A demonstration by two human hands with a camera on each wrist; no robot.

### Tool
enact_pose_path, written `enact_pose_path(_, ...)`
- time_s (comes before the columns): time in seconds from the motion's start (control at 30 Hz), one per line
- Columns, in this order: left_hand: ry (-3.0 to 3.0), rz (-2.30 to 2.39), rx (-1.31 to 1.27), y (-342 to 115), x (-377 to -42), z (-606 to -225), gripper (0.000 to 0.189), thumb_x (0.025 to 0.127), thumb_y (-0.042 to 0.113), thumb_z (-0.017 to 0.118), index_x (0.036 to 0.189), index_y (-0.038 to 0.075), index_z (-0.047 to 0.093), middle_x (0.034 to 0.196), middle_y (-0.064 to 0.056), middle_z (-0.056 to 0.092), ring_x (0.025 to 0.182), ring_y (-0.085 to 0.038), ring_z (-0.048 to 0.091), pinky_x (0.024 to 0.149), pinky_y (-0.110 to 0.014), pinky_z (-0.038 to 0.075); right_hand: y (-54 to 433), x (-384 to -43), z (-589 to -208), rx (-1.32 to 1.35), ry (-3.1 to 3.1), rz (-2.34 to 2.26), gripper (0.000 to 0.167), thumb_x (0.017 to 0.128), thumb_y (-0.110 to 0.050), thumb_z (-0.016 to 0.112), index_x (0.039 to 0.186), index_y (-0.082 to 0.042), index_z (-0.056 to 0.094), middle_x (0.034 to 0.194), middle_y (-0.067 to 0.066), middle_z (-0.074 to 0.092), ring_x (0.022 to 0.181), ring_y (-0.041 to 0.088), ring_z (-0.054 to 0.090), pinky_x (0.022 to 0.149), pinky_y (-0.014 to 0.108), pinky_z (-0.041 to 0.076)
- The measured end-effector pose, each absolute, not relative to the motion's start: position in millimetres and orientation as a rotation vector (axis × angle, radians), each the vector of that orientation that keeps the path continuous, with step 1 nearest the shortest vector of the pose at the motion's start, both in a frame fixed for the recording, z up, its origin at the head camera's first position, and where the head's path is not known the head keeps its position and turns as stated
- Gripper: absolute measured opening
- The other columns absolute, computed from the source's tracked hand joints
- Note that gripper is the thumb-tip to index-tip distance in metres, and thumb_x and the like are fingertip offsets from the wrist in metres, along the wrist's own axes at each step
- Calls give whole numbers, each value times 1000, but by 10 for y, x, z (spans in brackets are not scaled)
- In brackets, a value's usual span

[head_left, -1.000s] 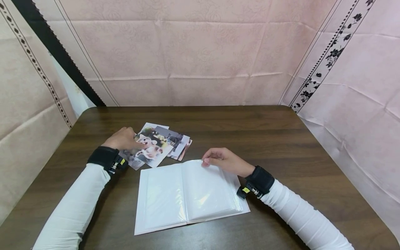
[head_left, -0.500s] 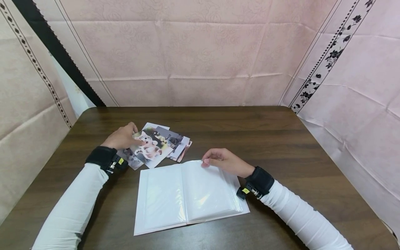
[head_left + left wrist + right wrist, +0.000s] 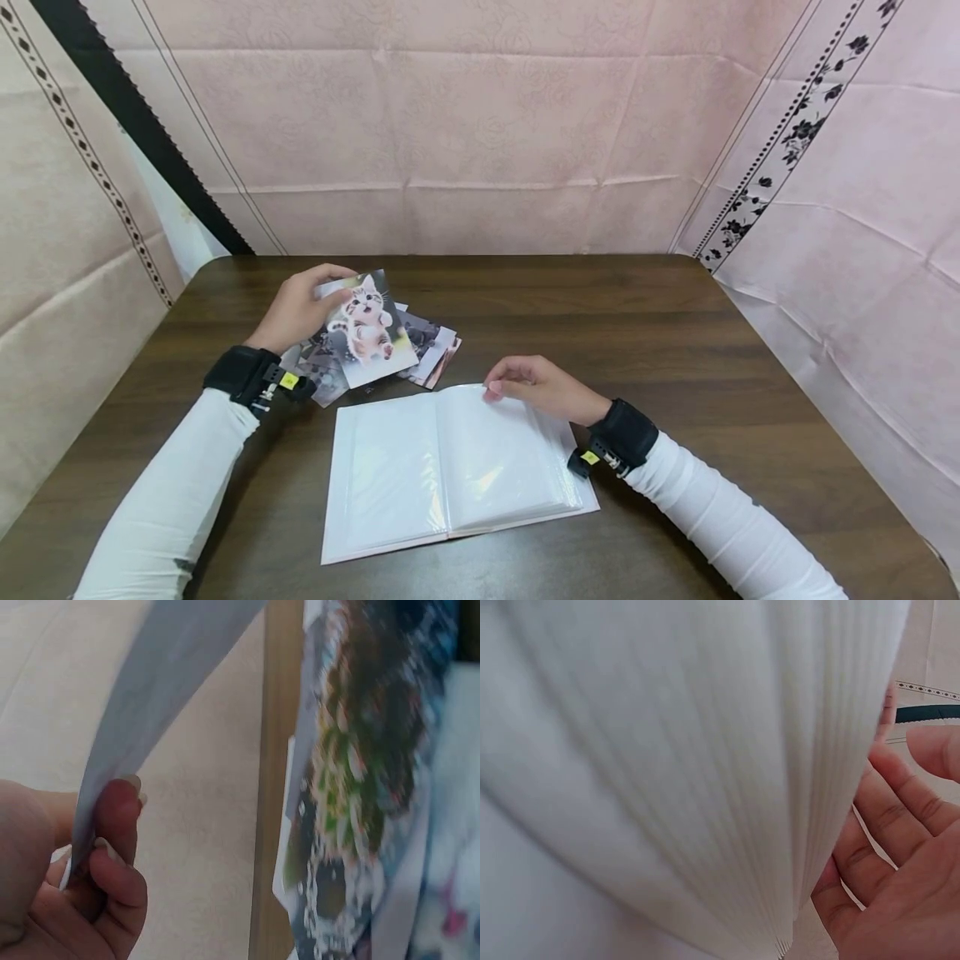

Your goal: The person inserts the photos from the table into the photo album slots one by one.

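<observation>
My left hand (image 3: 296, 310) pinches a kitten photo (image 3: 371, 329) by its upper left edge, thumb on the picture side. In the left wrist view, curled fingers (image 3: 120, 892) hold the photo's pale back (image 3: 157, 690). Under it lies a loose pile of photos (image 3: 431, 342), partly hidden. An open photo album (image 3: 390, 467) with clear sleeves lies in front of me. My right hand (image 3: 547, 389) holds the top edge of its right-hand page with thumb and finger. From the right wrist, the album's fanned leaves (image 3: 727, 750) stand beside my fingers (image 3: 885, 806).
The brown wooden table (image 3: 712, 400) extends around the album and photos. A pale patterned cloth (image 3: 480, 125) hangs behind the table, with more cloth at both sides.
My left hand has lifted the kitten photo off the pile and moved it slightly up and away, turning it more upright. The right hand and the album have stayed in place.
</observation>
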State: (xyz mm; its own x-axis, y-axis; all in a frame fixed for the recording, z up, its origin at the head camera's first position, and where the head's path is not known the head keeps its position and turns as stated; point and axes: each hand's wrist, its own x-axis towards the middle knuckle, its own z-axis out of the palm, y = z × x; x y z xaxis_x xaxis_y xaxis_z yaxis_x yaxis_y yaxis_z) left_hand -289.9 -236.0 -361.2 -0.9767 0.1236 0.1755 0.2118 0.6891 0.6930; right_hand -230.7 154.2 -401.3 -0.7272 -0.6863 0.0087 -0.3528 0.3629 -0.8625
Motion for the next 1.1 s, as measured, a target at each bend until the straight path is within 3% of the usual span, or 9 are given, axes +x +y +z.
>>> enact_pose_path(0.13,-2772,-1237,-324,-2279,-2870,-3600,37,103,26,59,139,18,59,139,-13,57,106,-29,59,84,-34,48,1538,-2311,-4013,-903,2274,-1306,23,104,-22,58,117,-6,68,112,8,74,106,20,66,104,42,49)
enact_pose_path(0.3,-2749,-1290,-484,-2094,-2842,-3620,34,103,25,60,136,17,62,143,-9,58,118,-29,58,92,-39,51,1531,-2315,-3997,-887,2271,-1305,22,104,-21,59,117,-5,68,113,8,73,106,20,65,106,44,49)
enact_pose_path(0.37,-2744,-1287,-548,-1999,-2819,-3621,33,103,24,61,135,18,63,141,-8,60,116,-27,58,88,-38,51,1527,-2316,-3986,-883,2273,-1300,22,103,-21,59,117,-6,68,113,8,73,106,21,65,106,46,49)
enact_pose_path(0.5,-2745,-1292,-623,-1833,-2753,-3610,32,101,21,64,133,20,64,135,-8,63,81,-25,58,59,-27,44,1504,-2326,-3960,-871,2283,-1277,22,103,-21,59,117,-6,68,112,7,73,104,20,65,105,46,49)
enact_pose_path(0.6,-2750,-1324,-646,-1736,-2700,-3606,33,100,19,65,133,21,64,134,-7,63,67,-25,53,50,-26,39,1475,-2348,-3932,-862,2294,-1256,25,103,-23,59,119,-5,67,108,6,74,100,20,65,101,42,50)
enact_pose_path(0.77,-2765,-1375,-660,-1653,-2642,-3621,35,99,20,67,134,21,64,136,-6,63,78,-23,61,54,-25,44,1377,-2401,-3837,-872,2307,-1259,28,104,-21,59,122,-1,65,105,10,74,96,22,66,100,41,50)
enact_pose_path(0.93,-2775,-1460,-655,-1626,-2623,-3643,34,100,23,65,134,23,62,133,-7,62,72,-23,63,57,-24,49,1268,-2469,-3757,-862,2293,-1285,28,104,-21,59,124,-2,64,104,13,73,92,23,67,99,39,55)
enact_pose_path(1.1,-2754,-1524,-674,-1607,-2592,-3637,34,100,24,65,135,22,62,132,-8,62,73,-23,67,60,-25,53,1176,-2527,-3711,-855,2264,-1288,25,104,-24,59,116,-4,65,89,14,71,90,22,66,92,33,57)
